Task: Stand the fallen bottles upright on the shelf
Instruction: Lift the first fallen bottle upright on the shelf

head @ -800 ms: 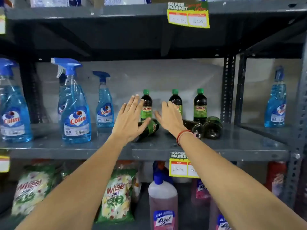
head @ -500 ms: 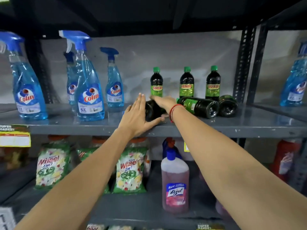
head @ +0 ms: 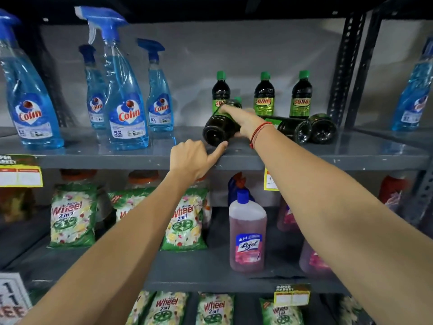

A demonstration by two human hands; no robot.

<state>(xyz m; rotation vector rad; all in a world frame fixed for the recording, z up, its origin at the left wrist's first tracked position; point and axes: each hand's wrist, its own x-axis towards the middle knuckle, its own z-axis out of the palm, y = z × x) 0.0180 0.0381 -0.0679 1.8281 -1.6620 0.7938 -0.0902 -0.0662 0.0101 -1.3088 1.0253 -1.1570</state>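
Three dark green-capped bottles stand upright at the back of the grey shelf [head: 117, 158]; the middle one [head: 264, 95] is fully visible. In front of them, three matching bottles lie on their sides. My right hand [head: 241, 120] grips the leftmost fallen bottle [head: 215, 131], whose base points toward me and tilts up off the shelf. My left hand [head: 192, 158] sits at the shelf's front edge with fingers curled and the thumb touching that bottle's base. Two more fallen bottles [head: 295, 130] [head: 323, 127] lie to the right, bases facing me.
Blue spray bottles [head: 126, 109] stand on the left of the same shelf, another [head: 414, 97] on the right bay. A perforated metal upright [head: 339, 71] rises just right of the fallen bottles. Detergent packs [head: 72, 219] and a pink cleaner bottle [head: 247, 238] fill the shelf below.
The camera has moved closer and lower. My right hand closed around the leftmost fallen bottle and tipped its base up; my left hand curled and dropped to the shelf edge under it.
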